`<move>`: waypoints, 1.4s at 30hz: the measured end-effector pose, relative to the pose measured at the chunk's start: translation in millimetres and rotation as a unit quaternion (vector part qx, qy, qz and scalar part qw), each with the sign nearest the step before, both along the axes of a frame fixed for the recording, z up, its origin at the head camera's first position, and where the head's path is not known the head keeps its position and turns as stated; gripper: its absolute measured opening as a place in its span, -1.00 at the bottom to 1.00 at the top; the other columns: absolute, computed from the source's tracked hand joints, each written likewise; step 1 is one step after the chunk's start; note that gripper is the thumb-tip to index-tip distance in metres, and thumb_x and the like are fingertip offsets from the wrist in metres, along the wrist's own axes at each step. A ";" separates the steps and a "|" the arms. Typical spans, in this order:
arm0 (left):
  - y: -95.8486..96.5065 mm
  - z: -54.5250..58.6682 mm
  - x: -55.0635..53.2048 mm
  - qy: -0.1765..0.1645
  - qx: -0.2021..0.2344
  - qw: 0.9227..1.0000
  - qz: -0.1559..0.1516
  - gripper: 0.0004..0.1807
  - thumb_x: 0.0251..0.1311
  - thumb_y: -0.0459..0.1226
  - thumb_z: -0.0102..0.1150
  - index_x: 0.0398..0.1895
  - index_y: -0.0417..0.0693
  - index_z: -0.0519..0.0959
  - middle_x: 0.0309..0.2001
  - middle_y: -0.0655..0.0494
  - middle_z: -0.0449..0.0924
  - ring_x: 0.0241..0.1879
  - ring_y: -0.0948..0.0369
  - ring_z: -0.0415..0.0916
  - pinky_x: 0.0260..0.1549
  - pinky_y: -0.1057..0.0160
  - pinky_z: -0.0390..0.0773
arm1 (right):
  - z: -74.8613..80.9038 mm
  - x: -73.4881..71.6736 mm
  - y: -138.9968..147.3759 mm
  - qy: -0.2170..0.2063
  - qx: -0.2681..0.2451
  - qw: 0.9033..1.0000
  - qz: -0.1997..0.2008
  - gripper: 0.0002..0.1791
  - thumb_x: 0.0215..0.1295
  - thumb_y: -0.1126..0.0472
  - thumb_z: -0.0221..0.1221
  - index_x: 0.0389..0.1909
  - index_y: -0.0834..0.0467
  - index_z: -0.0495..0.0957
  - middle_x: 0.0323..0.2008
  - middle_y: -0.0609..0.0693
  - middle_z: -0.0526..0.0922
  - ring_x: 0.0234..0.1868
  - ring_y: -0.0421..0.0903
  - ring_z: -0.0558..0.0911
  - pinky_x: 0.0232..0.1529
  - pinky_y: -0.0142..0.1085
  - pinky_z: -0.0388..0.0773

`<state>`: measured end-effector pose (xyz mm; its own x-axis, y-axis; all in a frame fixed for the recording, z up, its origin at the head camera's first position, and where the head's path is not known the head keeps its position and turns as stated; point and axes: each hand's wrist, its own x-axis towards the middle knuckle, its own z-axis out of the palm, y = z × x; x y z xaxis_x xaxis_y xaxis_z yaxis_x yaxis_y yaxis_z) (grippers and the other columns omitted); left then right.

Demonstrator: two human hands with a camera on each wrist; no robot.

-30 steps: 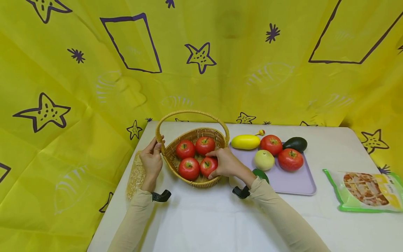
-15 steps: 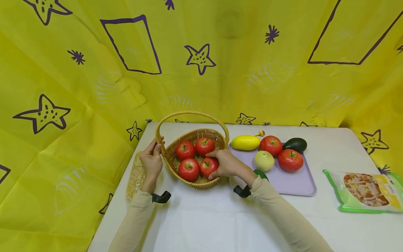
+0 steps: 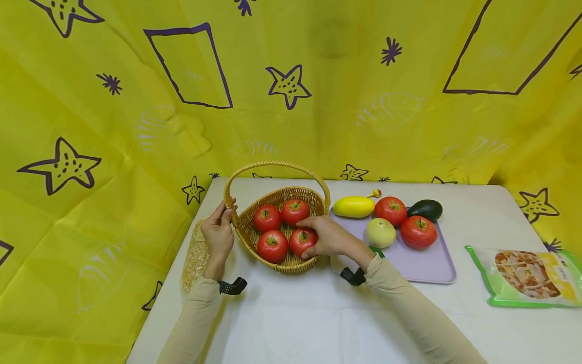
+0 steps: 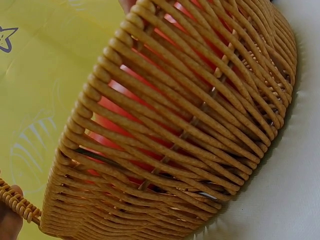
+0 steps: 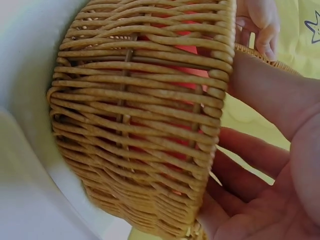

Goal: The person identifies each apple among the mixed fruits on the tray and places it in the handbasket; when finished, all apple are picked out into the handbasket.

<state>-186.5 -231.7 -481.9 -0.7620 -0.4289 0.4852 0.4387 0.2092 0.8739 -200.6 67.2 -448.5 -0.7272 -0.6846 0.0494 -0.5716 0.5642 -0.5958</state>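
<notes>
A woven wicker basket (image 3: 254, 250) with a tall arched handle stands on the white table, holding several red apples (image 3: 272, 246). My left hand (image 3: 218, 237) pinches the foot of the handle at the basket's left side. Reaching over the right rim, my right hand (image 3: 329, 237) has thumb and fingers around the front right apple (image 3: 300, 241), which sits inside the basket. In the right wrist view, the wicker wall (image 5: 140, 100) hides most of that apple and the fingertips. The left wrist view is mostly filled by the basket's side (image 4: 175, 125), red showing through its gaps.
Right of the basket, a lilac tray (image 3: 427, 270) bears a yellow oblong fruit (image 3: 353, 207), large red fruits (image 3: 419, 232), a pale round fruit (image 3: 381, 233) and a dark green avocado-like fruit (image 3: 425, 210). A green-edged food bag (image 3: 527, 275) lies far right, a clear grain-filled bag (image 3: 195, 260) left.
My right hand and the apple in its fingers have shifted very slightly to the right within the basket. The left hand stays at the handle's foot.
</notes>
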 end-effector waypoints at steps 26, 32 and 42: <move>2.2 -0.4 0.4 0.002 0.012 1.000 0.003 -0.67 0.46 -0.50 0.18 0.23 -0.40 0.65 0.07 -0.47 0.69 -0.11 0.45 0.77 0.02 0.49 0.71 | 20.5 13.7 144.0 -0.008 -0.273 0.954 -0.124 0.03 -0.07 0.40 0.66 0.52 0.05 0.47 0.45 0.00 0.56 0.39 -0.33 0.52 0.42 -0.46 0.47; 2.6 0.8 1.3 0.003 0.006 1.000 0.001 -0.66 0.45 -0.50 0.20 0.23 -0.40 0.65 0.07 -0.45 0.70 -0.11 0.42 0.77 0.02 0.48 0.71 | 5.4 13.9 184.3 -0.006 -0.227 0.951 -0.208 0.07 -0.10 0.37 0.68 0.53 -0.05 0.47 0.47 -0.09 0.55 0.39 -0.13 0.55 0.34 -0.54 0.39; 3.1 0.7 0.8 0.001 0.012 1.000 0.004 -0.67 0.46 -0.51 0.18 0.22 -0.41 0.65 0.06 -0.47 0.69 -0.10 0.41 0.77 -0.01 0.49 0.71 | -29.9 14.7 234.6 0.004 -0.229 0.939 -0.255 0.02 -0.01 0.41 0.62 0.54 0.01 0.46 0.45 -0.21 0.55 0.23 -0.46 0.51 0.20 -0.70 0.38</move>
